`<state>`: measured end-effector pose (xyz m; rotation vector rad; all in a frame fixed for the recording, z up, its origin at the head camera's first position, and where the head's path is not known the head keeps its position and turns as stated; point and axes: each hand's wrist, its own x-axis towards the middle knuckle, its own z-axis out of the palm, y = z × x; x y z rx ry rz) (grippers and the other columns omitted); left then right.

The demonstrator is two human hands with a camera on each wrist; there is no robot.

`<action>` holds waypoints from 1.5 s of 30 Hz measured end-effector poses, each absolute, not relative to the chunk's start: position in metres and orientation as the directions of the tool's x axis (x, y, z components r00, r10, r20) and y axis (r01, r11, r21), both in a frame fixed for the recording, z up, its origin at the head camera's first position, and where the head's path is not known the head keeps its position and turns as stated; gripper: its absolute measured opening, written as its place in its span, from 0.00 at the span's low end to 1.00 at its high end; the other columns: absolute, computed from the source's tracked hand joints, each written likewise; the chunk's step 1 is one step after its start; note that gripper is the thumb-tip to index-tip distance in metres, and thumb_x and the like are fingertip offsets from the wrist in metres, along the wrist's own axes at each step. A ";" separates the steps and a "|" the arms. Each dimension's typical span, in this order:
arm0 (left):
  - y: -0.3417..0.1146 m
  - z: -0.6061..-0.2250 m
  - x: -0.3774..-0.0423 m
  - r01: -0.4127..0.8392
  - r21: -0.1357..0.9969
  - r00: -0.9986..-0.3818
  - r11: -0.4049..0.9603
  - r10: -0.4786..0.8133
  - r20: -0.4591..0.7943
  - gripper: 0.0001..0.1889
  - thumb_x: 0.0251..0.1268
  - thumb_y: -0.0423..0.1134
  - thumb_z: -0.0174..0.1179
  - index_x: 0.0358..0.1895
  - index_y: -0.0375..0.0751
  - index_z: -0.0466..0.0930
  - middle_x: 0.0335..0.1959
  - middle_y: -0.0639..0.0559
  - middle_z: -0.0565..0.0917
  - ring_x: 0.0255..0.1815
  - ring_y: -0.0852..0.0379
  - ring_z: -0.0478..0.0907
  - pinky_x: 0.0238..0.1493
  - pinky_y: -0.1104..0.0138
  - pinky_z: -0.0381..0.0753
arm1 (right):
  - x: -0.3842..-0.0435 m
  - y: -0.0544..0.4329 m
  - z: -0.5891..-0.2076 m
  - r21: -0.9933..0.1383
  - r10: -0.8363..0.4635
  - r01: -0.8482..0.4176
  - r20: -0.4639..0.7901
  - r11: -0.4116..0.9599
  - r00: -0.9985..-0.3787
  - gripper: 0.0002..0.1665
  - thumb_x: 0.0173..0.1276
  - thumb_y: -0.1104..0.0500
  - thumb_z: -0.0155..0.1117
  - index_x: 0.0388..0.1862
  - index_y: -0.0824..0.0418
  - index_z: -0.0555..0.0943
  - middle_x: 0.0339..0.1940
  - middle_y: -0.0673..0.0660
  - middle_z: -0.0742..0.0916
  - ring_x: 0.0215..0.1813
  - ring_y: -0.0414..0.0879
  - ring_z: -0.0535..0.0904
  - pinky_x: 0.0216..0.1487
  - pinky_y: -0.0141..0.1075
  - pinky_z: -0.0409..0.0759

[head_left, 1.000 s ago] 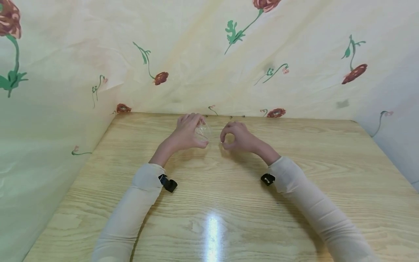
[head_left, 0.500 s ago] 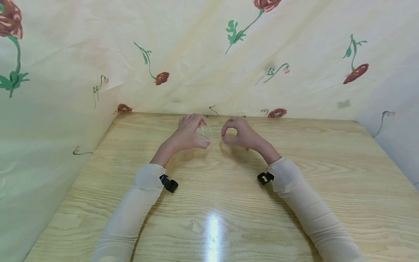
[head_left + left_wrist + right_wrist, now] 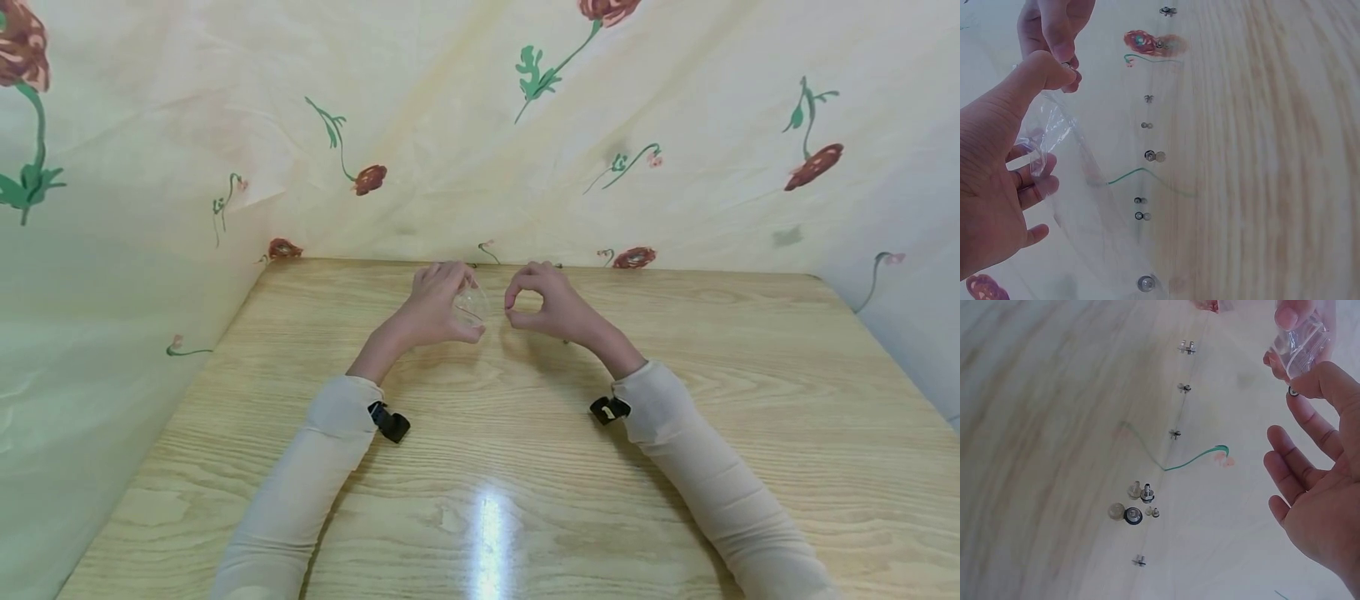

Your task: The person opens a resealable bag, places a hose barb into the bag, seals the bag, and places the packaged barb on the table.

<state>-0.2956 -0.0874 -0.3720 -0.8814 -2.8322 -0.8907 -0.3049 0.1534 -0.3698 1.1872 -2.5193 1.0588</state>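
My left hand [image 3: 435, 307] holds a clear plastic bag [image 3: 471, 307], its fingers and thumb spread apart around the bag's mouth. Crinkled film of the bag shows between the fingers in both wrist views. Just right of it, my right hand [image 3: 553, 302] pinches a tiny round metal piece with a dark rim [image 3: 1293, 391] between thumb and index finger. The other fingers of that hand stand loosely bent. In the right wrist view the piece sits right by the bag's edge; whether they touch I cannot tell. The bag's contents are not clearly visible.
Several small metal parts lie spread on the wooden table [image 3: 480, 433], among them a barbed fitting [image 3: 1147, 492] and a dark-rimmed round part [image 3: 1133, 515]. Another round part [image 3: 1146, 284] shows in the left wrist view. A flower-printed cloth [image 3: 450, 167] rises behind the table.
My right hand has moved slightly away toward the table's back edge, uncovering a small part near its wrist. My left hand, still with the bag, has shifted a little right.
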 end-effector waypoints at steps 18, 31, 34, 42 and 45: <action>-0.080 -0.371 -0.293 0.554 0.507 -0.820 0.661 0.538 0.195 0.32 0.55 0.49 0.72 0.58 0.38 0.70 0.53 0.40 0.74 0.53 0.47 0.67 0.73 0.43 0.47 | -0.295 0.152 -0.361 -0.504 -0.547 -0.747 0.512 0.434 -0.663 0.06 0.59 0.68 0.70 0.32 0.57 0.83 0.45 0.60 0.85 0.48 0.57 0.72 0.53 0.46 0.63; -0.078 -0.373 -0.294 0.560 0.490 -0.818 0.667 0.539 0.200 0.32 0.54 0.50 0.72 0.58 0.39 0.69 0.52 0.40 0.74 0.51 0.47 0.67 0.71 0.43 0.50 | -0.291 0.147 -0.359 -0.484 -0.524 -0.776 0.573 0.404 -0.630 0.06 0.59 0.66 0.71 0.33 0.57 0.84 0.45 0.59 0.84 0.50 0.56 0.72 0.54 0.48 0.65; -0.079 -0.374 -0.293 0.560 0.493 -0.818 0.666 0.540 0.199 0.32 0.54 0.50 0.72 0.57 0.41 0.69 0.52 0.40 0.74 0.51 0.48 0.67 0.71 0.43 0.50 | -0.290 0.146 -0.360 -0.478 -0.523 -0.781 0.580 0.402 -0.624 0.06 0.59 0.67 0.71 0.33 0.57 0.84 0.45 0.59 0.84 0.51 0.57 0.72 0.54 0.48 0.65; -0.079 -0.374 -0.291 0.560 0.489 -0.819 0.669 0.538 0.201 0.30 0.53 0.50 0.73 0.55 0.45 0.68 0.52 0.41 0.75 0.52 0.48 0.68 0.71 0.43 0.50 | -0.290 0.145 -0.362 -0.467 -0.527 -0.791 0.591 0.395 -0.611 0.05 0.60 0.64 0.71 0.35 0.58 0.85 0.45 0.59 0.84 0.51 0.56 0.73 0.54 0.47 0.66; -0.079 -0.373 -0.290 0.558 0.488 -0.820 0.671 0.537 0.199 0.30 0.53 0.50 0.72 0.55 0.44 0.68 0.52 0.40 0.75 0.52 0.48 0.68 0.71 0.43 0.50 | -0.290 0.145 -0.361 -0.461 -0.530 -0.797 0.596 0.390 -0.604 0.04 0.61 0.64 0.71 0.35 0.59 0.85 0.45 0.60 0.84 0.50 0.56 0.73 0.53 0.46 0.65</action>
